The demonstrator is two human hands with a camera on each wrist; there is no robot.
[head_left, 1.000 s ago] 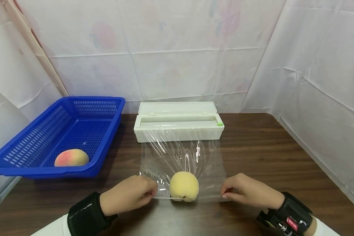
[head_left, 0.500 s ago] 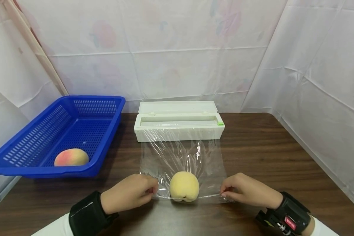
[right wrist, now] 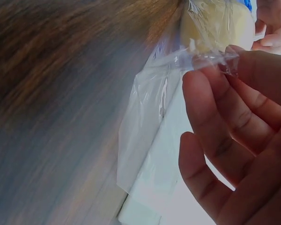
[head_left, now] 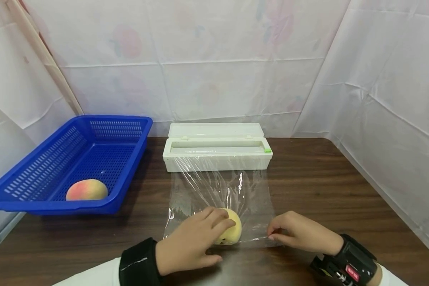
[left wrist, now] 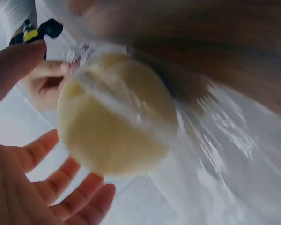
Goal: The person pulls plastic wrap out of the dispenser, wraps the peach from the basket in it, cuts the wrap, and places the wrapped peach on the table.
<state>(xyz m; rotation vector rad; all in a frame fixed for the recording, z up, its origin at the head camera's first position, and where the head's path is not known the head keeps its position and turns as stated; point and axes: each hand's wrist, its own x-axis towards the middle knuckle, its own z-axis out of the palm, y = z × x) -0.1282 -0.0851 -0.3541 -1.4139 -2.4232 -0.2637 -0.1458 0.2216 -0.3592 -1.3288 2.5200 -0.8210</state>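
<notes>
A yellow peach point(head_left: 231, 228) sits on the table, with clear cling film point(head_left: 255, 214) running over it from the white dispenser box point(head_left: 218, 163) behind. My left hand point(head_left: 194, 240) reaches over the peach's left side, thumb and fingers spread around it, holding no film. The left wrist view has those fingers loosely bent beside the peach point(left wrist: 117, 117); whether they touch it I cannot tell. At the film's near right corner, my right hand point(head_left: 300, 232) pinches the edge between thumb and forefinger. The bunched film point(right wrist: 229, 63) shows between those fingertips in the right wrist view.
A blue perforated basket point(head_left: 128, 174) stands at the left, holding a pink-and-yellow peach point(head_left: 87, 190). The dispenser's lid point(head_left: 216, 130) is raised at its back. White sheeting point(head_left: 214, 79) hangs behind and along both sides of the wooden table point(head_left: 307, 178).
My left hand has let go of the film's left corner and moved right, over the peach, with its fingers spread. My right hand keeps its pinch on the film, almost unmoved.
</notes>
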